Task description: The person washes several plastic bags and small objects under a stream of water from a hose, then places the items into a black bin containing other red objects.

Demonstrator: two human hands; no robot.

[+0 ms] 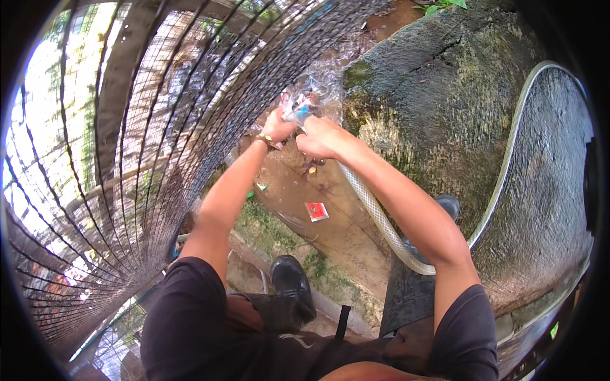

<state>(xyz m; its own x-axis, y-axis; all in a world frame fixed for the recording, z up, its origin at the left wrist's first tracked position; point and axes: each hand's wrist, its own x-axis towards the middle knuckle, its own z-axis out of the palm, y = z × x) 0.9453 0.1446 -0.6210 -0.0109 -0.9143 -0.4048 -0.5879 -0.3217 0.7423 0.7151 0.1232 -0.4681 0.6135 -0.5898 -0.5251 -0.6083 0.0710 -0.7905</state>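
Observation:
My left hand [279, 127], with a band at its wrist, is closed on a crumpled plastic wrapper [297, 106] with clear, red and blue parts. Right beside it my right hand [319, 138] is curled shut around the pale braided hose [375, 213], whose end is hidden at the fingers. The hose passes under my right forearm. Splashing water [325, 79] shows just beyond both hands. Below them, a small red and white packet [316, 211] lies in shallow brown water [289, 181].
A wire mesh fence [146, 114] rises along the left. On the right, a wet mossy concrete slab [432, 95] carries the looping hose. My boots [292, 282] stand astride the muddy channel. Green scraps [260, 187] lie by its left edge.

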